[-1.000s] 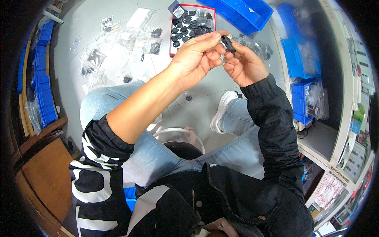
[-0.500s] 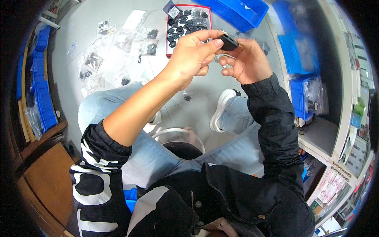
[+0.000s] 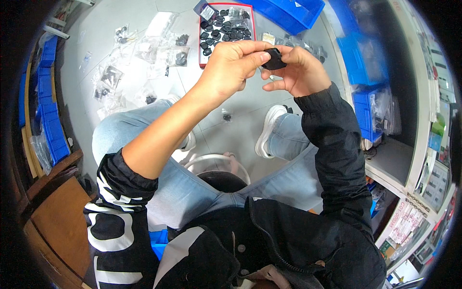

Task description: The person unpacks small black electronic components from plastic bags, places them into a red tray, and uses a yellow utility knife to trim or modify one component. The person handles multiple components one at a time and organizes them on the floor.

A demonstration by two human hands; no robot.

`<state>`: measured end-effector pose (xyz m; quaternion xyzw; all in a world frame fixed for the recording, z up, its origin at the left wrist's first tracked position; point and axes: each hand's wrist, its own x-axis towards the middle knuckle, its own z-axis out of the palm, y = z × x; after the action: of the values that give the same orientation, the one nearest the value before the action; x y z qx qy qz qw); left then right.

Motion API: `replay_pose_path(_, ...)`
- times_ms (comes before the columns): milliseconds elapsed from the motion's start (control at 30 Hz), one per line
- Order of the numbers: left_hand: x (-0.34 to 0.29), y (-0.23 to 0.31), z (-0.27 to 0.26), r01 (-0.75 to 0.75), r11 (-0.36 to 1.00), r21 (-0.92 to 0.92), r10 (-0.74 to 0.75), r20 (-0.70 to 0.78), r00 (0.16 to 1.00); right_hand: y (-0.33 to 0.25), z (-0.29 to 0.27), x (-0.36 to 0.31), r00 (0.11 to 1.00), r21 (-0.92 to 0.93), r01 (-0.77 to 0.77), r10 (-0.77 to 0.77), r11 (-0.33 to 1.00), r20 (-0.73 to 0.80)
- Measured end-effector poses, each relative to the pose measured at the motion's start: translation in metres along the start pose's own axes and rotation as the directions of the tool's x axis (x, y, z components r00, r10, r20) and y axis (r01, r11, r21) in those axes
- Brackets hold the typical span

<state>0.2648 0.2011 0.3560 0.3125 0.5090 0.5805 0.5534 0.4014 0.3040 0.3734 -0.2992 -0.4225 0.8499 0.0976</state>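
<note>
Between my two hands, above the floor, is a small black plastic case [image 3: 275, 59] that looks like a key fob shell. My left hand [image 3: 224, 67] pinches its left side between thumb and fingers. On the other side, my right hand [image 3: 305, 72] grips the case with thumb and index finger, its lower fingers loosely curled. Just beyond the hands lies a shallow red-rimmed tray [image 3: 200, 52] holding many similar black pieces [image 3: 226, 29] and some clear bags. The fingertips hide part of the case.
Clear plastic bags of small parts [image 3: 161, 50] lie scattered on the floor at left. A blue bin [image 3: 291, 17] sits far right of the tray. More blue bins [image 3: 363, 62] line the right-hand shelf, others [image 3: 50, 120] the left. A white-rimmed round container [image 3: 197, 161] stands between my legs.
The black case has turned in my fingers, now showing more of its broad face. Both hands have shifted slightly; the left fingers have closed in.
</note>
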Motion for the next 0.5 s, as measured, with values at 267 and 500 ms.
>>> replay_pose_path(267,-0.0013,0.0006,-0.0005,-0.011,1.000,0.009,0.011,0.032,0.999,-0.0014,0.0000,0.0005,1.000,-0.011,-0.003,0.003,1.000,0.030)
replay_pose_path(500,-0.0027,0.0087,-0.0015,0.039,0.989,-0.144,-0.035,0.032,0.999,-0.0017,0.0006,-0.0027,0.994,-0.167,0.107,-0.100,0.980,0.045)
